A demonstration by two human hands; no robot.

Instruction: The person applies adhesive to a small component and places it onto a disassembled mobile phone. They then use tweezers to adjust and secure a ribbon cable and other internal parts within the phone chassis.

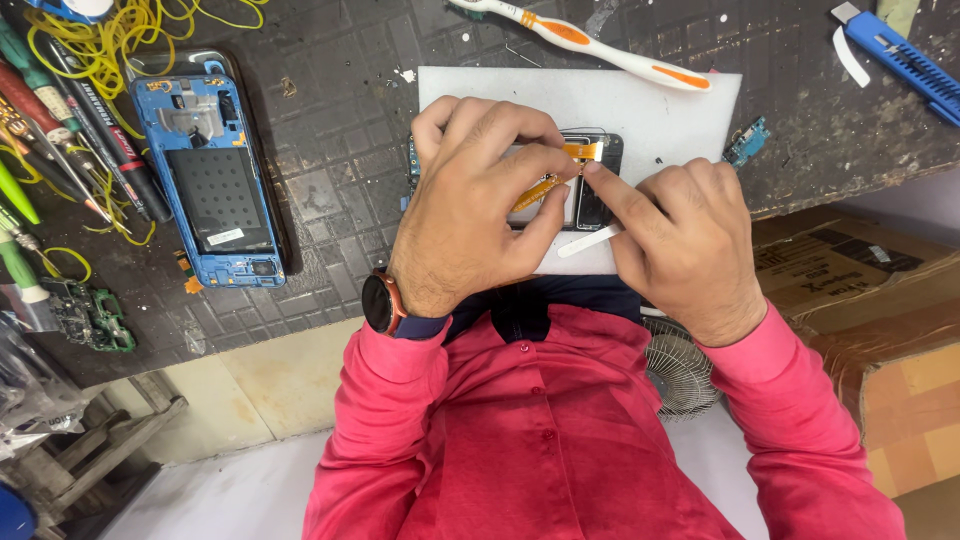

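Phone part (590, 205) under left hand (470, 210), right hand (680, 240).

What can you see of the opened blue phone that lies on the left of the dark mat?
The blue phone frame lies flat on the dark mat, back cover off, its long side running away from the person. The shell looks like blue plastic. A dark rectangular plate with a small white sticker fills its middle, and grey metal parts sit near the far end. Neither hand touches it. Yellow wire and screwdrivers lie just to its left.
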